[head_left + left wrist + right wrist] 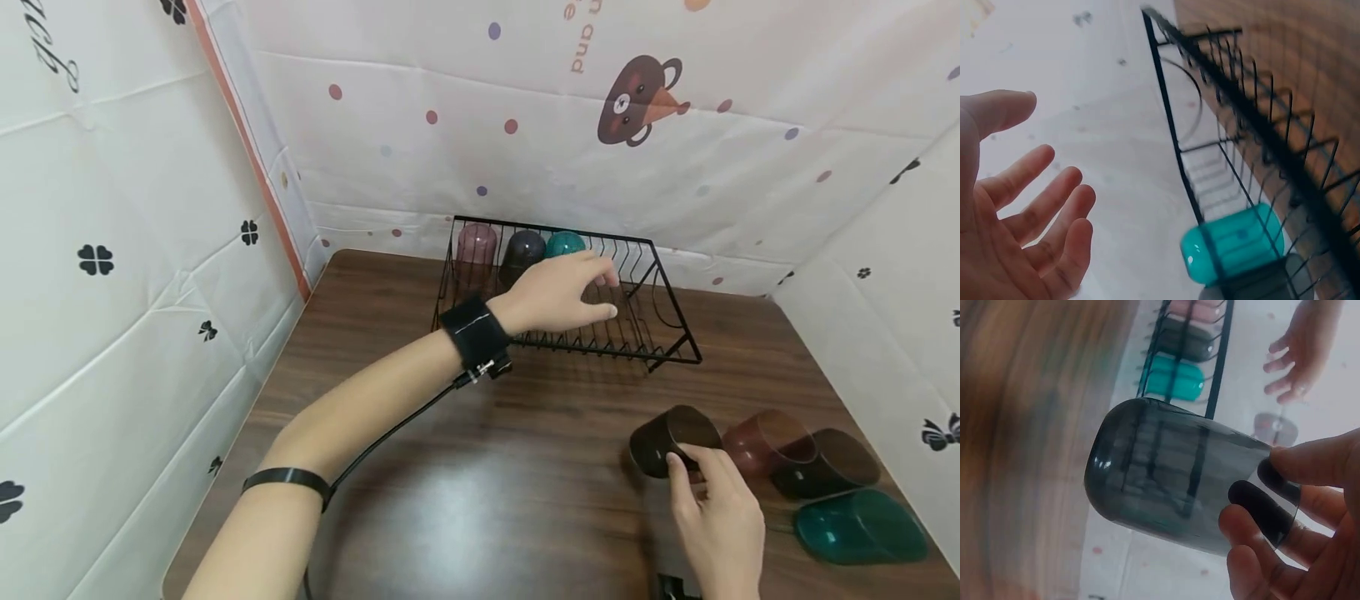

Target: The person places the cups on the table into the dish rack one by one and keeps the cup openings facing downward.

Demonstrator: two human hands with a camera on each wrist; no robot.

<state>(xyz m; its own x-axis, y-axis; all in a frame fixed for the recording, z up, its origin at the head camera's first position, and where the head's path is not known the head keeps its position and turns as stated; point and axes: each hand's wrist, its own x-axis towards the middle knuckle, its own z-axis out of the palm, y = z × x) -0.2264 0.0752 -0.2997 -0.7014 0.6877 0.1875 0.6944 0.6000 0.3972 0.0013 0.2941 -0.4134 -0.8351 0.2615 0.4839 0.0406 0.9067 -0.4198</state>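
Observation:
A black wire dish rack (pixel 660 329) stands at the back of the brown table (pixel 487 467). Three cups stand upside down in its left end: pink (pixel 477 246), dark grey (pixel 523 247) and teal (pixel 564 244) (pixel 1235 242). My left hand (pixel 577 293) hovers over the rack just right of the teal cup, fingers (pixel 1041 212) spread and holding nothing. My right hand (pixel 712 500) grips a dark smoky cup (pixel 671 437) (pixel 1179 475) by its rim, fingers inside and thumb outside, the cup on its side near the table's right front.
Three more cups lie on their sides right of the held one: reddish brown (pixel 768 442), dark brown (pixel 832 462) and teal (pixel 858 525). Patterned white sheets (pixel 135 250) wall in the table on the left, back and right.

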